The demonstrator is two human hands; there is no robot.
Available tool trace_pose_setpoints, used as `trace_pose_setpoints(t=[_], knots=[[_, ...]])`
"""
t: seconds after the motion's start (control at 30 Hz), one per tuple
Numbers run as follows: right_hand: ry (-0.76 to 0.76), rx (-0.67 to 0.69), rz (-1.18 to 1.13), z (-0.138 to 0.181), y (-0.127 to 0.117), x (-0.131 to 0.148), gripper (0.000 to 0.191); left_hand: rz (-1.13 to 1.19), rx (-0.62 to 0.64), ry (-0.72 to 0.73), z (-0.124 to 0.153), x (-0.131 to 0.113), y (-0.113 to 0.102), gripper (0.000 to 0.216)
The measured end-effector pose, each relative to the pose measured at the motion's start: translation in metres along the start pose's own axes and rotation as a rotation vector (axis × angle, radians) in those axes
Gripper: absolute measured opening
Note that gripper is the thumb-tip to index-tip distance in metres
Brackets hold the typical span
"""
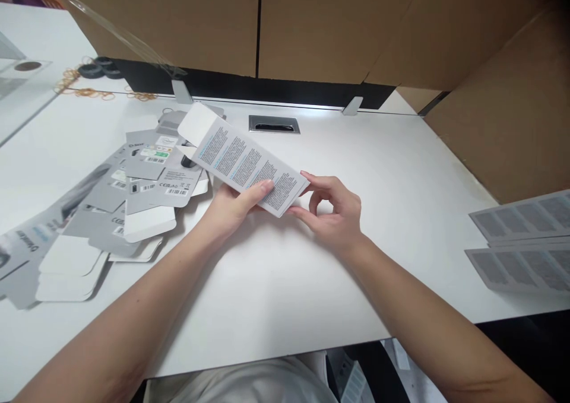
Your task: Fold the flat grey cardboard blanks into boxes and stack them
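Note:
A long grey carton [249,167] with columns of small printed text is held above the table, tilted down to the right. Its white end flap stands out at the upper left end. My left hand [240,201] grips the carton from below, thumb pressed on the printed face. At the lower right end my right hand [336,210] has thumb and fingers on the carton's edge; the fingertips are partly behind it. To the left lies a pile of flattened grey cartons [146,201] with barcodes, labels and white flaps.
Grey printed cartons [525,243] lie at the table's right edge. Brown cardboard panels [312,29] wall off the back. Rubber bands [91,93] and black rolls [100,67] sit at the far left. A metal cable outlet [274,124] is set into the white table [401,171].

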State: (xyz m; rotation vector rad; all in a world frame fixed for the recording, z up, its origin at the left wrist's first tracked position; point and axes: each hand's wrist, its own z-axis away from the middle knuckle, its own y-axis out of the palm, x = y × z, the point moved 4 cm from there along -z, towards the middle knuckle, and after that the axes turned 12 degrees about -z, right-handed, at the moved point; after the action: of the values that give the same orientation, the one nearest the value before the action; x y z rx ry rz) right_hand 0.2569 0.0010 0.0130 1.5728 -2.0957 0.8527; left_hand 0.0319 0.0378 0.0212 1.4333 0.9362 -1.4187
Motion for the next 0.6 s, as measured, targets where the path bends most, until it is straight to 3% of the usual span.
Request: trace_pose_setpoints(t=[0.2, 0.4, 0.6], knots=[[-0.022, 0.023, -0.022, -0.0033, -0.0024, 0.0028, 0.050, -0.016, -0.047, 0.030, 0.0000, -0.0027, 0.0003, 0.069], [0.037, 0.021, -0.025, -0.0027, -0.0018, 0.0005, 0.056, -0.005, 0.001, -0.005, 0.0007, -0.0027, -0.0012, 0.082], [0.001, 0.007, -0.072, -0.0034, 0.0015, 0.0055, 0.052, 0.007, -0.008, -0.026, -0.0008, 0.0054, -0.0051, 0.077]])
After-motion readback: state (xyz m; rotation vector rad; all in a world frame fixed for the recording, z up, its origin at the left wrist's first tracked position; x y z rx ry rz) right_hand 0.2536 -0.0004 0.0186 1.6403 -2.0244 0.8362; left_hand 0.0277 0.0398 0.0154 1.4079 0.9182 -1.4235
